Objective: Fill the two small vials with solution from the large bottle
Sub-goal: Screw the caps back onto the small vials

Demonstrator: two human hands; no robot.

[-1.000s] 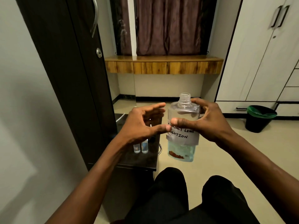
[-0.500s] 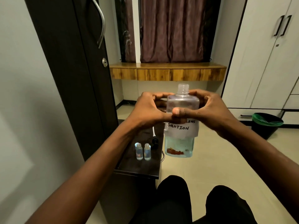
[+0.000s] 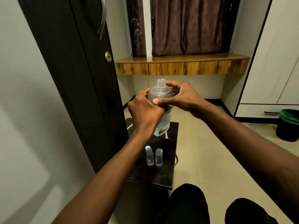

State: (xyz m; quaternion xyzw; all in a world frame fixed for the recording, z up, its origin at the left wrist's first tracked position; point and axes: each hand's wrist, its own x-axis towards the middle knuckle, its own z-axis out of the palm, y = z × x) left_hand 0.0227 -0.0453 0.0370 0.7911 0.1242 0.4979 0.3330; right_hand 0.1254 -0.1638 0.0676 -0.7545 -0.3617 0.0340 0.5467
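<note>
Nearest to you, your knees sit at the bottom edge, and just ahead of them is the small dark counter [image 3: 163, 177]. On it the two small vials [image 3: 154, 157] stand upright side by side, almost touching, near the counter's middle. Their mouths look uncapped, though they are too small to be sure. They are light and narrow-based, so a knock from the bottle or a sleeve would tip them; steady one at its body when you pour.

Above and beyond them you hold the large bottle [image 3: 161, 101] upright in the air with both hands. Your left hand [image 3: 145, 113] wraps its near side over the paper label, fingers curled around the body. Your right hand [image 3: 182, 97] grips the shoulder from the far side, thumb pressed across the front and fingers closed around the back. The neck is open, with no cap on it.

The bottle is clear plastic and seems only partly full, with liquid low down, so it should be moderately light, though the liquid will shift as you tilt. The smooth wall may be slippery and will likely give if squeezed; hold at the labelled middle, where the paper offers grip. Its wide mouth against such narrow vials makes overshoot the risk, so tilt slowly with the lip close over one vial.

Farther off are the wooden shelf [image 3: 181, 65], the curtain, and a dark bin [image 3: 288, 126] on the floor to your right.
</note>
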